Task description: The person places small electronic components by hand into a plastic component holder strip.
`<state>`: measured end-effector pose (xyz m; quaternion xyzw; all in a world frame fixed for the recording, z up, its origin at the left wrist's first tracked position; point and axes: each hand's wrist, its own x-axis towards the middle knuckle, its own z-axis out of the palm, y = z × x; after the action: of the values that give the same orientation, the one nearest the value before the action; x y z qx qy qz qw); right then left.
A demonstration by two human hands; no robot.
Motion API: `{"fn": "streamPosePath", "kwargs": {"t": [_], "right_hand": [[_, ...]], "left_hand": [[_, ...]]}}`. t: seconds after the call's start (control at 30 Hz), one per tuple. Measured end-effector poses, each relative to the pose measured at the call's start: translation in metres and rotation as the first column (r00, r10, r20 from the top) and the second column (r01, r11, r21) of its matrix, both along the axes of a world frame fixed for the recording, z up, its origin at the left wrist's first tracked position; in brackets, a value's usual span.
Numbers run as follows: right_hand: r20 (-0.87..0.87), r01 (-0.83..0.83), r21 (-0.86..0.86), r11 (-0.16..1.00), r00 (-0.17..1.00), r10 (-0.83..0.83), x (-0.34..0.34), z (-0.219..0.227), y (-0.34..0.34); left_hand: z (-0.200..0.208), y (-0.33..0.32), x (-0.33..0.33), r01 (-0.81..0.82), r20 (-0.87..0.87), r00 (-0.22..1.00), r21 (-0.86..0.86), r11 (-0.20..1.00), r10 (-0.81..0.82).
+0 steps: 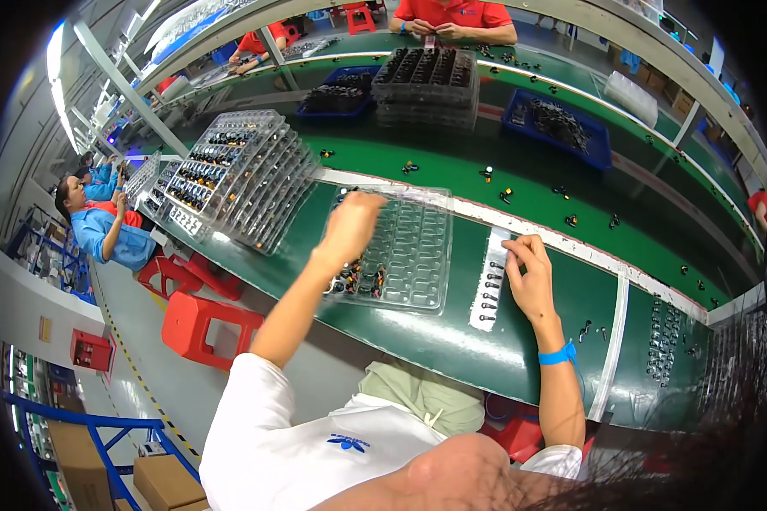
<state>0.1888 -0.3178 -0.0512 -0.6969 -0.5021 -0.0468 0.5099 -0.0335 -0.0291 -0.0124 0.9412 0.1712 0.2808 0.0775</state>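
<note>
My left hand (354, 228) is over the upper left part of a clear plastic tray (418, 295) with moulded pockets. Its fingers are curled together, and whatever they hold is hidden. Small black parts with orange and yellow bits (366, 279) fill some pockets at the tray's near left, while many other pockets are bare. To the right, my right hand (531, 277), with a blue wrist strap (557, 354), has its fingertips pinched by the upper end of a white strip (484, 322). Several small black pieces (490, 286) lie in a row on that strip. Anything between those fingertips is too small to make out.
Tall stacked clear trays (247, 179) stand at my left. Beyond the white ledge, a green conveyor (452, 175) carries scattered small parts, more stacked trays (426, 85) and blue bins (562, 128). Rows of black pieces (663, 341) lie at the right. Co-workers sit opposite and left.
</note>
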Motion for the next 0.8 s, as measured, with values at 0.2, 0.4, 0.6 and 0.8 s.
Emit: {"fn": "streamPosePath", "kwargs": {"t": [0.2, 0.4, 0.6, 0.8], "right_hand": [[-0.008, -0.024, 0.071, 0.997, 1.0, 0.024, -0.016, 0.022, -0.012], [-0.099, -0.037, 0.153, 0.987, 0.994, 0.053, -0.029, 0.033, -0.013], [-0.09, -0.051, 0.252, 0.966, 0.993, 0.076, -0.036, 0.033, -0.012], [-0.054, -0.114, 0.228, 0.967, 0.99, 0.129, -0.034, 0.029, -0.011]], "left_hand": [[-0.009, 0.034, 0.001, -0.015, -0.2, 0.98, 0.01, 1.0, 0.016], [0.001, 0.005, 0.02, 0.089, 0.248, 0.965, -0.61, 0.788, 0.083], [-0.005, -0.087, 0.062, 0.444, 0.44, 0.896, -0.892, 0.084, -0.054], [-0.02, -0.112, 0.07, 0.47, 0.49, 0.865, -0.868, -0.162, -0.112]]}}
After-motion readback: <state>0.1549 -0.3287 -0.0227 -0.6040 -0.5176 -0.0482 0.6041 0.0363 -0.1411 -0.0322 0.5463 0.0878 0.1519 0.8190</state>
